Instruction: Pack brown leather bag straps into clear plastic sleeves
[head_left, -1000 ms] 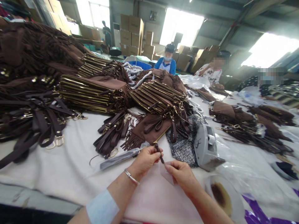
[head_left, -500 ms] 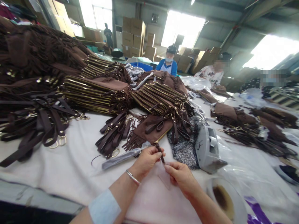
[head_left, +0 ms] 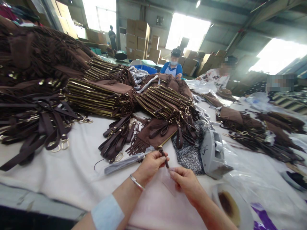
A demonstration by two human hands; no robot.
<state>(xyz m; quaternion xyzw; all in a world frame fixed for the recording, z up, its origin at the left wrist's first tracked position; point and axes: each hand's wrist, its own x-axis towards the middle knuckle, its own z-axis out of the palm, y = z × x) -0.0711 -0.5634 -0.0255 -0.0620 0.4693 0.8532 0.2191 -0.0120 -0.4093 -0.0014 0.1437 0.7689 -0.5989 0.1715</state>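
Note:
A brown fringed pouch lies flat on the white cloth, its gold zipper edge towards me. At the zipper's near end hangs a dark brown zipper pull, pinched between the fingertips of my left hand. Just below it, my right hand is closed with thumb and finger on a thin clear plastic film at the pull's lower tip. How far the film covers the pull is too blurred to tell. Beside my left hand lies a long grey item wrapped in clear plastic.
Stacked gold-zipped pouches and dark wrist straps lie ahead. On my right are a tape dispenser, a patterned black-and-white cloth and a large roll. Several people sit or stand beyond, near stacked cartons.
Both hands keep nearly the same place and grip; the right hand has shifted very slightly. The person in blue across the table now shows a raised hand.

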